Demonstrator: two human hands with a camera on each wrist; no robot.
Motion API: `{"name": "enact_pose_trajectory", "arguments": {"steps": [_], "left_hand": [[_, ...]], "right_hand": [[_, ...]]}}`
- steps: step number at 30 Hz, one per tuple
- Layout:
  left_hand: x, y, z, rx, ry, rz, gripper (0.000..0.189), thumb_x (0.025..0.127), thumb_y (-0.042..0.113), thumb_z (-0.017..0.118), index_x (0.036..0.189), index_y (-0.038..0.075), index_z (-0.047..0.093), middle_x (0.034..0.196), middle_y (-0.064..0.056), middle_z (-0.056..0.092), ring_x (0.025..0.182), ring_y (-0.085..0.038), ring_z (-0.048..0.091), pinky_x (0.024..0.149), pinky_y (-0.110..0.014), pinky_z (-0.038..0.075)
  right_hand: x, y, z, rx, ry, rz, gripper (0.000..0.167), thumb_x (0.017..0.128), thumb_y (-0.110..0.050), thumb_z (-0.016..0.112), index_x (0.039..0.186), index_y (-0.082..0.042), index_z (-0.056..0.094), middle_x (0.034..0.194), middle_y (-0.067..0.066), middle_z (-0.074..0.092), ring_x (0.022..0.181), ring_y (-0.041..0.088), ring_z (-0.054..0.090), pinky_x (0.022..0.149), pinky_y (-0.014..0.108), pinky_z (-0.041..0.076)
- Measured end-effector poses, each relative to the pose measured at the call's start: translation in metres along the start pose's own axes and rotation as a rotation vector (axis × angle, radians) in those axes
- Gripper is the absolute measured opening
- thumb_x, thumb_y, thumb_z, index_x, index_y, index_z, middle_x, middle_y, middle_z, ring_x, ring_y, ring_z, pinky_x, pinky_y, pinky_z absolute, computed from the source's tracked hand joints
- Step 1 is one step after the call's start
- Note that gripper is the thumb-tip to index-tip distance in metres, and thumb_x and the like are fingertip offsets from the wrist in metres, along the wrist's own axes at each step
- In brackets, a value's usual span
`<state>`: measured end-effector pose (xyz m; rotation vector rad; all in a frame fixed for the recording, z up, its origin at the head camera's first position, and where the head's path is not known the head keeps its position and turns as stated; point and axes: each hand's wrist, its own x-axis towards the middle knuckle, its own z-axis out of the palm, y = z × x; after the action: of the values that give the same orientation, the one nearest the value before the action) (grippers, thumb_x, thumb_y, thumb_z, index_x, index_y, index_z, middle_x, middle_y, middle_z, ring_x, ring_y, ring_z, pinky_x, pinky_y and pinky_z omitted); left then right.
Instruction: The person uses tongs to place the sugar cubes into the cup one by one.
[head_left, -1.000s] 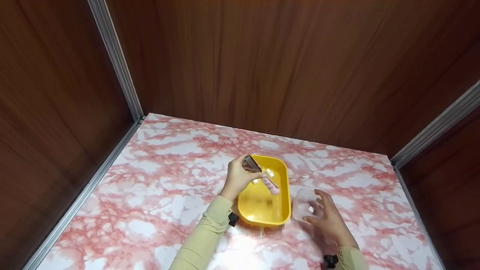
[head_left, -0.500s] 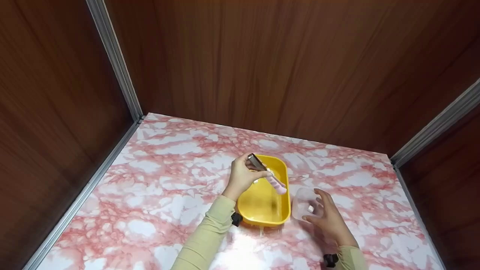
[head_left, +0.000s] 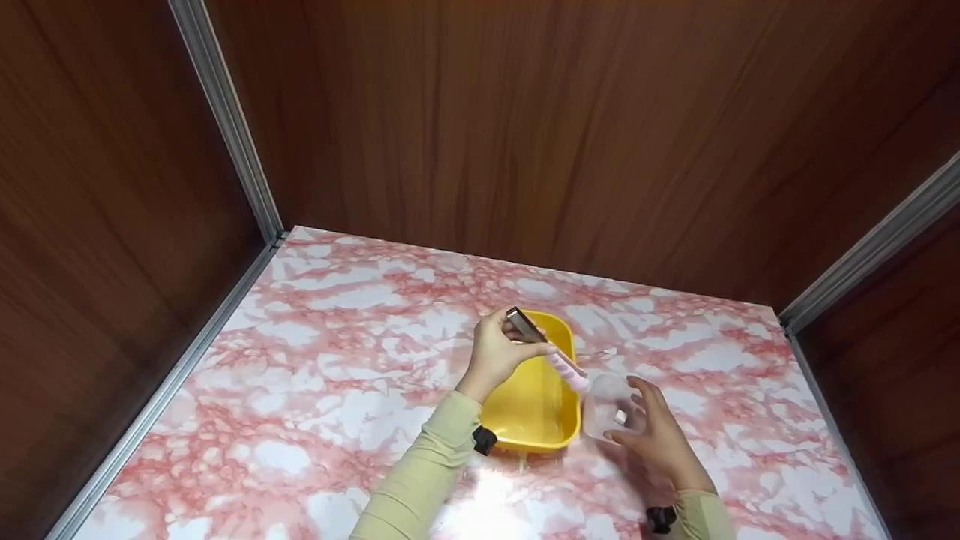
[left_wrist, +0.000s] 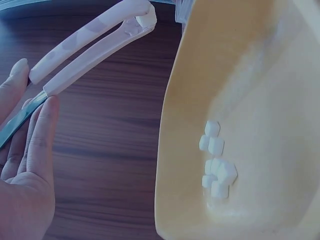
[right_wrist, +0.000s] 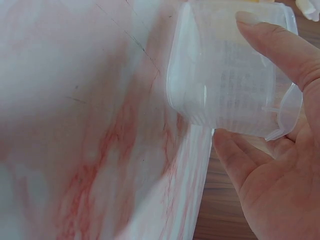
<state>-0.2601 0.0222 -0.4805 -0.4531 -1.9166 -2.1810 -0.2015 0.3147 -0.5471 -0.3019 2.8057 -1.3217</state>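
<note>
My left hand (head_left: pixel 495 358) pinches a pair of tongs (left_wrist: pixel 90 47) with a metal handle and pale pink arms. Between the tong tips a small white cube (left_wrist: pixel 146 18) is clamped, as the left wrist view shows. The tips hang near the right rim of a yellow tray (head_left: pixel 529 409), beside a clear plastic container (head_left: pixel 602 401). My right hand (head_left: pixel 664 441) grips that container by its side, thumb and fingers on opposite walls. One white cube (head_left: pixel 621 417) shows inside the container in the head view.
Several white cubes (left_wrist: pixel 220 172) lie in the tray along one wall, seen in the left wrist view. The table (head_left: pixel 337 390) has a red and white marbled top. Brown wood panels (head_left: pixel 480 135) enclose it at the back and sides.
My left hand has carried the tongs rightward, from over the yellow tray to its right rim near the container. My right hand and the container have stayed in place.
</note>
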Motion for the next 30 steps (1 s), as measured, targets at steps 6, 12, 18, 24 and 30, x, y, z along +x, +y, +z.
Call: {"name": "enact_pose_trajectory", "arguments": {"steps": [6, 12, 18, 24, 30], "left_hand": [[0.0, 0.0, 0.008, 0.084, 0.012, -0.022, 0.039, 0.063, 0.016, 0.09, 0.091, 0.007, 0.065, 0.077, 0.0, 0.068, 0.071, -0.015, 0.068, 0.066, -0.029, 0.057], [0.001, -0.002, 0.018, 0.036, 0.014, -0.03, 0.042, 0.063, 0.01, 0.09, 0.094, 0.001, 0.063, 0.078, -0.003, 0.068, 0.071, -0.017, 0.067, 0.066, -0.031, 0.057], [0.003, -0.007, 0.025, 0.005, 0.014, -0.02, 0.046, 0.062, 0.006, 0.089, 0.097, -0.006, 0.062, 0.078, -0.004, 0.069, 0.07, -0.018, 0.067, 0.065, -0.031, 0.058], [0.004, -0.012, 0.034, 0.018, 0.002, -0.019, 0.042, 0.061, 0.007, 0.09, 0.093, -0.001, 0.064, 0.076, -0.002, 0.068, 0.068, -0.018, 0.067, 0.063, -0.029, 0.057], [0.003, -0.014, 0.043, 0.017, -0.018, -0.036, 0.04, 0.062, 0.001, 0.088, 0.093, -0.004, 0.064, 0.08, -0.011, 0.069, 0.072, -0.026, 0.068, 0.065, -0.03, 0.058]], "right_hand": [[0.0, -0.001, 0.0, 0.0, -0.003, 0.003, 0.096, 0.072, -0.022, 0.085, 0.147, -0.011, 0.027, 0.148, 0.014, 0.027, 0.132, 0.044, 0.033, 0.103, 0.056, 0.036], [0.001, -0.002, 0.0, 0.003, 0.002, 0.001, 0.094, 0.072, -0.018, 0.085, 0.146, -0.01, 0.027, 0.148, 0.012, 0.027, 0.132, 0.044, 0.033, 0.102, 0.055, 0.037], [0.001, -0.001, 0.001, 0.01, 0.02, -0.022, 0.094, 0.071, -0.012, 0.085, 0.146, -0.009, 0.028, 0.147, 0.014, 0.029, 0.13, 0.045, 0.035, 0.102, 0.055, 0.037], [0.0, -0.001, 0.001, 0.018, 0.027, -0.021, 0.093, 0.071, -0.009, 0.085, 0.145, -0.012, 0.029, 0.147, 0.014, 0.029, 0.13, 0.045, 0.035, 0.102, 0.054, 0.037], [-0.001, -0.002, 0.002, 0.029, 0.01, 0.02, 0.094, 0.071, -0.013, 0.085, 0.146, -0.013, 0.028, 0.149, 0.012, 0.027, 0.133, 0.044, 0.031, 0.103, 0.055, 0.036]]}}
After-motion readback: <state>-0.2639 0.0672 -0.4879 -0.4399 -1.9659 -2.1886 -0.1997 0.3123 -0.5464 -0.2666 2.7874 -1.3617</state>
